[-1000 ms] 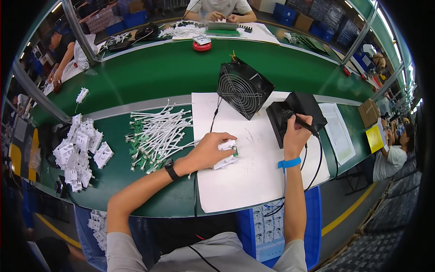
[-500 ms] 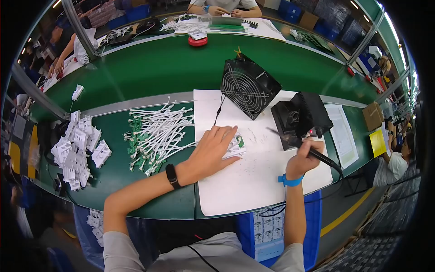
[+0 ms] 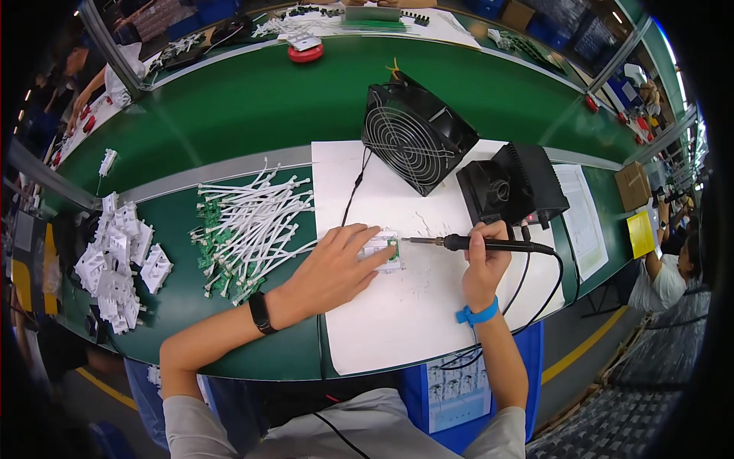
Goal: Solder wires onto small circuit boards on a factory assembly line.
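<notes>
Fingers of our left hand (image 3: 336, 264) were spread part way and lay on top of a small white plastic piece (image 3: 375, 246), with no clear pinch on it. The piece sat flat on the white sheet (image 3: 428, 321) on our green worktop (image 3: 287, 348), and a little green board (image 3: 394, 246) showed near its right end. Our right hand (image 3: 486, 264) had its fingers closed around a soldering iron (image 3: 456, 242) by its black handle, with the thin tip (image 3: 417, 240) pointing left at the board. It was all so small that we couldn't tell if tip and board touched. We thought the piece would be light and stiff and might slide easily, so its plain white edges seemed best to hold. The board looked easy to harm. The iron seemed safest held by its handle, since the tip could be hot.
</notes>
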The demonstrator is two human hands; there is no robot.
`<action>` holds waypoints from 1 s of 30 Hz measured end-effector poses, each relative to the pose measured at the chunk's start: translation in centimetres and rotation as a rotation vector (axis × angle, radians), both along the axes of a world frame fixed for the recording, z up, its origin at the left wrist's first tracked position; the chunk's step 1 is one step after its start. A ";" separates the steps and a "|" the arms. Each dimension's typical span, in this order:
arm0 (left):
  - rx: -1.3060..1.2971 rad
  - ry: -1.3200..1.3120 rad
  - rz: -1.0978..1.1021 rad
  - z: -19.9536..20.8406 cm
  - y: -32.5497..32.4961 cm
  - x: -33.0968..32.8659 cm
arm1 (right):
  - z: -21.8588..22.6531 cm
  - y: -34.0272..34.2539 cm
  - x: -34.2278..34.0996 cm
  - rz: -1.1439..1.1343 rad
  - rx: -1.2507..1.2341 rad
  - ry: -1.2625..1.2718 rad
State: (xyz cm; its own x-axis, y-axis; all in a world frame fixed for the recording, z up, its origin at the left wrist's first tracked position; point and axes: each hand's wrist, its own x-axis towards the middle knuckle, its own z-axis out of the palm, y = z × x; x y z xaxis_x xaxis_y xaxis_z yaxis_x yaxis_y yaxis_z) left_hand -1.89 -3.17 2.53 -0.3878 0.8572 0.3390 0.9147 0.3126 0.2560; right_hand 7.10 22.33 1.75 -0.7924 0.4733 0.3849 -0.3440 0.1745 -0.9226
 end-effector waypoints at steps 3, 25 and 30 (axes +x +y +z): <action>0.010 -0.014 0.004 0.2 0.1 0.1 | 0.2 0.0 0.1 0.026 -0.004 -0.015; 0.016 -0.031 -0.021 -0.2 -0.1 -0.6 | -1.1 0.0 0.7 0.007 0.328 0.103; -0.007 -0.070 -0.060 -0.1 -0.5 -1.8 | -0.4 -0.1 0.7 -0.074 0.154 0.136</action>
